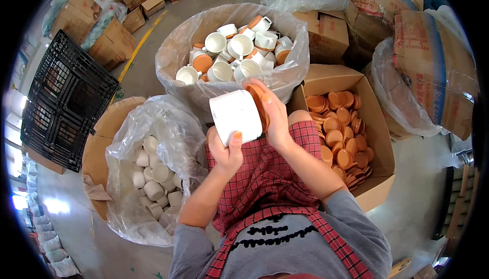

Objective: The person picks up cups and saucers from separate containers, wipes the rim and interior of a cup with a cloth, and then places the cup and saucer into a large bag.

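Note:
In front of my lap, my left hand (226,152) is closed around the lower side of a white mug (235,117), thumb on its wall. The mug lies tilted on its side, and I see no handle on it. My right hand (276,116) grips a round orange-brown cap (258,107) against the mug's right end, fingers spread over its outer face. Whether the cap is fully seated cannot be made out. At right, a carton (381,190) holds many loose orange-brown caps (333,137). To the left, plain white mugs (154,190) fill a plastic-lined carton.
Straight ahead, a large clear plastic bag (175,83) holds white mugs, several with orange-brown ends. A black plastic pallet (66,95) leans at far left. Stacked cartons (433,70) crowd the right and back. A yellow line (137,50) crosses the grey floor.

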The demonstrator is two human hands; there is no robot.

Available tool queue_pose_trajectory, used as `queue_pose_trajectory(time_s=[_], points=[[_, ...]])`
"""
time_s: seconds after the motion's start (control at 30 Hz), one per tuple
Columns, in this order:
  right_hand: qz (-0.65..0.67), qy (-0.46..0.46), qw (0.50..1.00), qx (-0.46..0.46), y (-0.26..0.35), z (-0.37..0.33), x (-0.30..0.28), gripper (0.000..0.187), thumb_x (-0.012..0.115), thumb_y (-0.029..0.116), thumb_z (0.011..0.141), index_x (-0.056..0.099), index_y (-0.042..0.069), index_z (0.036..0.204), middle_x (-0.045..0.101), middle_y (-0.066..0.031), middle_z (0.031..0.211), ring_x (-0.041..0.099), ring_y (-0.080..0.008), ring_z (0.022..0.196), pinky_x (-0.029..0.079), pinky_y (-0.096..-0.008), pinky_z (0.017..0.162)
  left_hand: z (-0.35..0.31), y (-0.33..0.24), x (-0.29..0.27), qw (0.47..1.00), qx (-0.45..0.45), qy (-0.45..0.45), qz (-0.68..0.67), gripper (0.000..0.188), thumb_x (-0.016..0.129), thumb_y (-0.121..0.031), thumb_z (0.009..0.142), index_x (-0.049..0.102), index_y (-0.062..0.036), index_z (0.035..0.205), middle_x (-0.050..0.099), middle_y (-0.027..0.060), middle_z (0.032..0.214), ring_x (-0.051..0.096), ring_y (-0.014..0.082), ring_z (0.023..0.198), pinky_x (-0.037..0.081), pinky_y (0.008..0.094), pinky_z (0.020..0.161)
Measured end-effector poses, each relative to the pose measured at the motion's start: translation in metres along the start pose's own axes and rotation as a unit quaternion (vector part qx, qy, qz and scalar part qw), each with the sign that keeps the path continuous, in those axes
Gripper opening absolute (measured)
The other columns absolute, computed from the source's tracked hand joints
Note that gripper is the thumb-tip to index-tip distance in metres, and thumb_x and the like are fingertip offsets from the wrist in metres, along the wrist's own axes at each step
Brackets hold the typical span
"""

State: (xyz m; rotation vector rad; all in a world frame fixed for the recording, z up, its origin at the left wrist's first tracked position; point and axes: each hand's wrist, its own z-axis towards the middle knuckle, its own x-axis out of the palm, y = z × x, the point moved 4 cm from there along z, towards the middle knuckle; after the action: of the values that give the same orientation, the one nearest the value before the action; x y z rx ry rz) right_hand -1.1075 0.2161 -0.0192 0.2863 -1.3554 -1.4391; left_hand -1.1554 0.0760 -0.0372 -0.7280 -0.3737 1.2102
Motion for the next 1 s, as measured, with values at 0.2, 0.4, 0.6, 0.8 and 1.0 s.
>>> queue_pose_trajectory(time_s=[0.2,0.4,0.6,0.8,1.0], points=[[-0.117,0.046,0.987,-0.099,0.013,-0.005,0.011,0.052,0.050,0.031,0.090,0.046,-0.002,0.130,0.050,-0.0158,0.129,0.048,-0.0218,0.117,0.036,-0.0315,0.099,-0.005,-0.008,0.012,0.993,-0.077,-0.018,-0.091,0.044,0.052,-0.034,0.092,0.054,0.0082,0.105,0.062,0.0102,0.095,0.057,0.0139,0.081,0.046,0.0277,0.068],[-0.135,0.035,0.987,-0.082,0.007,-0.008,0.006,0.054,0.052,0.033,0.089,0.046,-0.002,0.130,0.049,-0.0177,0.130,0.048,-0.0249,0.119,0.036,-0.0334,0.099,-0.006,-0.013,0.020,0.982,-0.121,-0.029,-0.143,0.040,0.048,-0.029,0.095,0.052,0.0077,0.110,0.060,0.0096,0.099,0.056,0.0130,0.085,0.046,0.0268,0.072],[-0.241,0.037,0.959,-0.147,0.014,-0.010,0.003,0.052,0.052,0.029,0.088,0.047,-0.001,0.130,0.049,-0.0199,0.130,0.048,-0.0282,0.119,0.036,-0.0340,0.100,-0.005,-0.017,0.023,0.967,-0.175,-0.053,-0.175,0.037,0.047,-0.026,0.096,0.051,0.0073,0.112,0.060,0.0093,0.100,0.055,0.0125,0.087,0.045,0.0265,0.073],[-0.142,0.030,0.988,-0.055,0.018,-0.004,0.000,0.063,0.050,0.040,0.089,0.044,-0.008,0.129,0.051,-0.0152,0.126,0.050,-0.0221,0.115,0.036,-0.0317,0.099,-0.002,-0.021,0.021,0.994,-0.085,-0.014,-0.065,0.035,0.050,-0.026,0.095,0.053,0.0069,0.107,0.061,0.0087,0.097,0.055,0.0123,0.084,0.045,0.0260,0.071],[-0.122,0.022,0.989,-0.074,0.026,0.006,-0.008,0.048,0.053,0.021,0.087,0.050,-0.004,0.127,0.051,-0.0152,0.131,0.047,-0.0221,0.120,0.036,-0.0321,0.100,-0.003,-0.015,0.024,0.990,-0.106,-0.038,-0.086,0.035,0.051,-0.026,0.094,0.053,0.0074,0.106,0.061,0.0090,0.094,0.055,0.0122,0.081,0.045,0.0265,0.068]])
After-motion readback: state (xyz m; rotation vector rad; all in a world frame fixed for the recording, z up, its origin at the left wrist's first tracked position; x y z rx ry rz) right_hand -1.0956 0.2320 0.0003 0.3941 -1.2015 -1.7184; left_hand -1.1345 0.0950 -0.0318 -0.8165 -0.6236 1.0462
